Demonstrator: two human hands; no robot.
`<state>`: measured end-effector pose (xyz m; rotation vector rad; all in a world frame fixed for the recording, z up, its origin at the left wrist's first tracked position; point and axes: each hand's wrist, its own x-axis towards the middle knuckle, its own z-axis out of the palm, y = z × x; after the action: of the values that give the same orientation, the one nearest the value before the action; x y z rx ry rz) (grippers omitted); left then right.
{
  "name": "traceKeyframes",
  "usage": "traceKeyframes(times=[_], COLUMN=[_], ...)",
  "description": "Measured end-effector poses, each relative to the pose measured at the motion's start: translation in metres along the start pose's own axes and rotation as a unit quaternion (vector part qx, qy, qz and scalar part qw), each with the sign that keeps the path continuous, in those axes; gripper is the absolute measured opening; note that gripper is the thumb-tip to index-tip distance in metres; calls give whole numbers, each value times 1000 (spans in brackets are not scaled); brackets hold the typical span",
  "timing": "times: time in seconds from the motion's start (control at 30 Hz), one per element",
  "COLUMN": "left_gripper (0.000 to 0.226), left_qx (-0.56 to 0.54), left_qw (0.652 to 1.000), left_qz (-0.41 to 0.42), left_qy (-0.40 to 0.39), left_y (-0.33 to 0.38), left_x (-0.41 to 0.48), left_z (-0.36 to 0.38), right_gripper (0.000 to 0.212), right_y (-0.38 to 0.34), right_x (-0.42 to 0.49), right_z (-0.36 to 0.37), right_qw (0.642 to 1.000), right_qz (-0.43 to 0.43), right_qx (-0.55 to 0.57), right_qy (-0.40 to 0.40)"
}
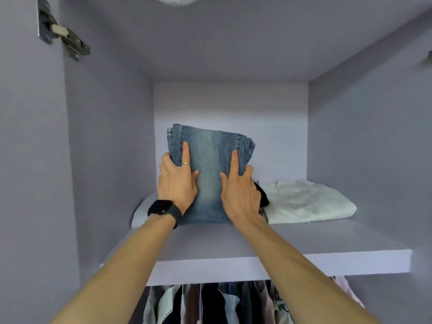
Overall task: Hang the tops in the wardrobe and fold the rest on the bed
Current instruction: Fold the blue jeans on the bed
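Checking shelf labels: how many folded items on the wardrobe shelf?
4: jeans between left hand and right hand; white garment right of them; black piece behind the right hand; pale item by the left wrist. Others may be hidden.

Folded jeans (210, 174) on the shelf (233, 263), folded top (308, 202) to their right.

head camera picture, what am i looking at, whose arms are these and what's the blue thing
There is no machine here. The camera sits on a person's head, so these are their own bare arms reaching into a wardrobe. The left hand, with a black watch on its wrist, and the right hand grip the folded jeans by their sides, at the shelf. Beside the jeans on the shelf lie a folded white garment and something dark. Hanging clothes show below.
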<state>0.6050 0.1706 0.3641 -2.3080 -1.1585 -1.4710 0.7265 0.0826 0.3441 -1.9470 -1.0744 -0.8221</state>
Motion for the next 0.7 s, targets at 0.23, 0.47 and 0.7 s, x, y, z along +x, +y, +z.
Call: traceKeyframes(times=[0.23, 0.47, 0.7], left_gripper=[70, 67, 58], left_qx=[188, 215, 261], left_qw=[981, 966, 942], left_qz=[-16, -23, -38], left_qy=[-44, -143, -206], left_y=[-83, -134, -160], left_x=[60, 91, 87], left_z=[36, 87, 129], right_gripper=[68, 65, 70], right_y=[-63, -78, -81], right_x=[55, 73, 74], right_z=[98, 169, 209], right_qw=[992, 981, 961], right_qz=[-27, -4, -27], right_qx=[37, 47, 3], right_qy=[-116, -190, -277])
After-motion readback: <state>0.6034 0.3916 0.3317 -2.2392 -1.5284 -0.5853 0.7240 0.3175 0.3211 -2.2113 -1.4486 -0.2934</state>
